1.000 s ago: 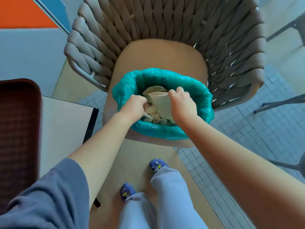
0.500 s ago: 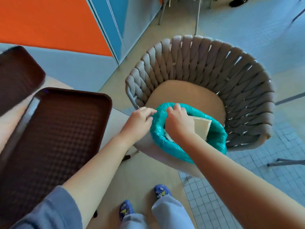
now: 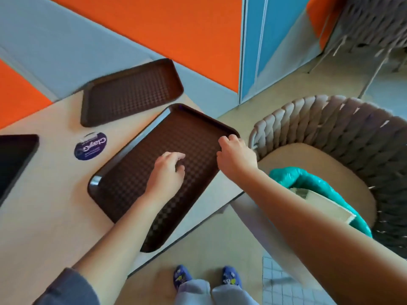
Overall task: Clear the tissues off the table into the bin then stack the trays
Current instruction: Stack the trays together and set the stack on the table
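Two brown textured trays lie apart on the pale table [image 3: 44, 205]: a near tray [image 3: 132, 179] in the middle and a far tray [image 3: 130, 93] behind it. My left hand [image 3: 167, 175] hovers over the near tray, fingers loosely curled and holding nothing. My right hand [image 3: 235, 157] is at that tray's right corner with fingers bent over the rim; whether it grips is unclear. To the right, the bin with a teal liner [image 3: 308, 179] stands on a chair seat, and beige tissue paper [image 3: 326, 203] sticks out of it.
A woven grey chair [image 3: 330, 133] holds the bin, close to the table's right edge. A round purple sticker [image 3: 90, 146] lies between the trays. A dark flat object [image 3: 13, 159] sits at the table's left. My feet [image 3: 207, 276] stand on the floor below.
Both hands left the bin, with the tissues staying inside, and swung left over the near tray. My view turned from the chair to the table.
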The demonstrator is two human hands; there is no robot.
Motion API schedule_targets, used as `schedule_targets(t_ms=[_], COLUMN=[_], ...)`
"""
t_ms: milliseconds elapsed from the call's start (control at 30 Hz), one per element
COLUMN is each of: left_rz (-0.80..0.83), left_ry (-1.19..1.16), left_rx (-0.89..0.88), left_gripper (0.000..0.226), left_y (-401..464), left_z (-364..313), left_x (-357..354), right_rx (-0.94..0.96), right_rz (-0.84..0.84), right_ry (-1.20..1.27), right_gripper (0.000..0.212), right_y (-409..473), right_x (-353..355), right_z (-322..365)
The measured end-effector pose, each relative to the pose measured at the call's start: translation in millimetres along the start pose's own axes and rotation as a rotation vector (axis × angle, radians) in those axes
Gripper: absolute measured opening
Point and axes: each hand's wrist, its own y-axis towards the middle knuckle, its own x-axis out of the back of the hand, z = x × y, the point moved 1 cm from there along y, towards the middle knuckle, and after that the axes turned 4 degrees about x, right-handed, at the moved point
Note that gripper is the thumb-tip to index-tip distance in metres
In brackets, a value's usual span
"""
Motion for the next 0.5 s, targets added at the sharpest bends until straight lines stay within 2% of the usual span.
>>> schedule_targets(t_ms=[167,300,500], left_rz=[-0.091,-0.067,0.004], left_ry=[0.133,0.201,0.215], left_rx=[0.341,0.607,0.785], left_gripper=[0.035,0.044,0.058], left_y=[-22,-28,-10], left_z=[55,92,131], left_x=[29,40,35], right_rx=[0.080,0.124,0.102], right_rz=[0.058,0.066,0.115], right_ry=[-0.044,-0.046,-0.058], right_gripper=[0.027,0.034,0.041], right_y=[20,41,76], right_x=[-5,-11,-34], right_z=[36,63,77])
